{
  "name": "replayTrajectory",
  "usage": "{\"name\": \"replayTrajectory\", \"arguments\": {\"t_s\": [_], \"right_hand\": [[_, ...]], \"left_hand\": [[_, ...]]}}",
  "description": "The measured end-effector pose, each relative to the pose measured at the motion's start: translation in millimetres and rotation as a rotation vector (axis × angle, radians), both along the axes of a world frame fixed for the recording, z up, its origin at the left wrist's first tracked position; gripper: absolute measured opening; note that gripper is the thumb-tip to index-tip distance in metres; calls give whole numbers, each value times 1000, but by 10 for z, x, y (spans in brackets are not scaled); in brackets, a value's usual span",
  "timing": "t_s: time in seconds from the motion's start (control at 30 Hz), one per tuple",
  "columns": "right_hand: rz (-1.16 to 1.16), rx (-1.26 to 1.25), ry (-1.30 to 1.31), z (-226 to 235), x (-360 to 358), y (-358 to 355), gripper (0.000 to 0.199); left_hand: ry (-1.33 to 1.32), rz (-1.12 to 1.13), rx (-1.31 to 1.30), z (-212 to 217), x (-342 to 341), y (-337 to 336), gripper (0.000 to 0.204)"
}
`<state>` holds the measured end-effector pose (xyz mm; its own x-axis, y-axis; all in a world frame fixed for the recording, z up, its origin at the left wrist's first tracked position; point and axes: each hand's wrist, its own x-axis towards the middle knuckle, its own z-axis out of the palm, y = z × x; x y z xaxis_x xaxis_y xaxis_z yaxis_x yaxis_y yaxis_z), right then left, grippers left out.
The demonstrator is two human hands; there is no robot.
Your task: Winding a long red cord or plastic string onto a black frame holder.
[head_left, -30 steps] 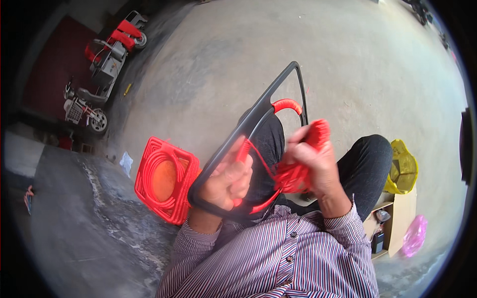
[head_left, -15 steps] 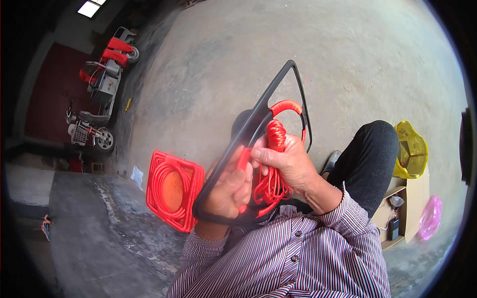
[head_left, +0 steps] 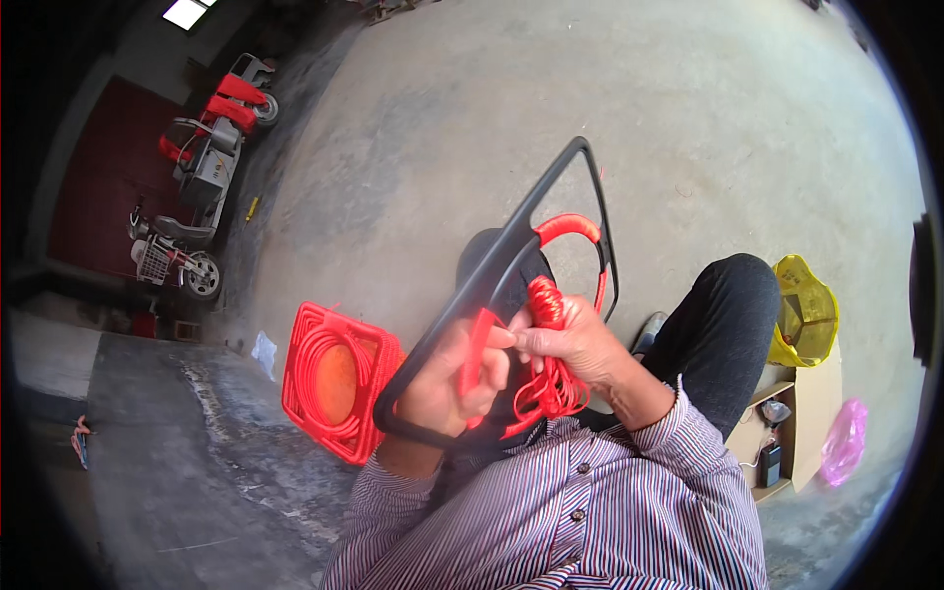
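Observation:
A black frame with rounded corners leans across my lap. Inside it is a ring partly wrapped in red cord. My left hand reaches through the frame, fingers curled around the red-wrapped part of the ring at the near side. My right hand holds a bundle of red cord, wound tight at the top, with loose loops hanging below. The tips of my right thumb and finger meet the fingers of my left hand beside the wrapping. The strand between them is too small to make out.
Left of my lap stands a red basket holding coiled red cord around an orange core. At right are a yellow bin, an open cardboard box and a pink plastic bag. Scooters stand along the far left.
Both hands and the frame sit slightly lower in the view. My right hand's fingertips have come closer to the wrapped ring, and the cord bundle has dropped a little with that hand.

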<state>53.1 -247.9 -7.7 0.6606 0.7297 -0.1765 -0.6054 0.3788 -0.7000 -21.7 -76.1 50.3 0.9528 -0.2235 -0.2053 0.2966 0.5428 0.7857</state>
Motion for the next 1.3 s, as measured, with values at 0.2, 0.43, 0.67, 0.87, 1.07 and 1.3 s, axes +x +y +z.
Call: {"name": "replayTrajectory", "arguments": {"t_s": [0.2, 0.43, 0.67, 0.87, 1.07, 1.3], "right_hand": [[-9, 331, 283, -196, 69, 196, 12], [-132, 608, 284, 138, 291, 200, 25], [162, 509, -483, 398, 385, 9, 21], [127, 246, -963, 378, 535, -24, 39], [37, 200, -150, -244, 178, -275, 37], [-179, -154, -624, 215, -310, -186, 45]], "left_hand": [[-68, 31, 180, 140, 48, -204, 38], [0, -88, -76, 142, -16, -369, 36], [179, -381, -265, 217, 124, -435, 41], [288, -111, -468, 128, 65, -542, 49], [-43, 212, -218, 70, 88, -410, 64], [-39, 256, -82, -76, 42, -137, 56]]}}
